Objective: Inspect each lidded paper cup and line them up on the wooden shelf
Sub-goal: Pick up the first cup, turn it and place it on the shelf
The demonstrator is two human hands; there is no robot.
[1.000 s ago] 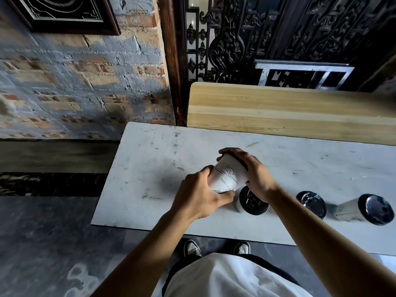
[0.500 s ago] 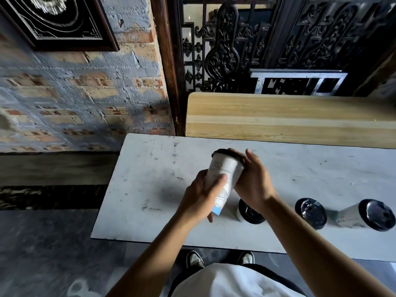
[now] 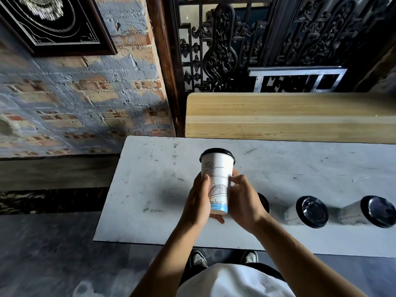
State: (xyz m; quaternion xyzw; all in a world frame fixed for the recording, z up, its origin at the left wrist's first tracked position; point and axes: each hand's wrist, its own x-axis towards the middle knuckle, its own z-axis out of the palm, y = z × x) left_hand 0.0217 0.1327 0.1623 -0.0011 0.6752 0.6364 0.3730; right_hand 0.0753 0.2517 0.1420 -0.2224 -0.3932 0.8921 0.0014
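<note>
Tilted a second ago, the cup (image 3: pixel 217 181) now stands upright above the table (image 3: pixel 150 189), left hand (image 3: pixel 198 202) wrapped round its side and base, right hand (image 3: pixel 244 200) pinching its other side. It is white with a black lid, a line-drawn bridge and a blue band at the foot. Three more cups (image 3: pixel 308 212) sit near the table's front edge to the right, and the shelf (image 3: pixel 278 116) lies bare behind.

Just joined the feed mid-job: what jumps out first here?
A white lidded paper cup, upright, held above the white table by the left hand and right hand. Three more black-lidded cups stand along the table's near right side. Behind it, the wooden shelf holds no cups.
</note>
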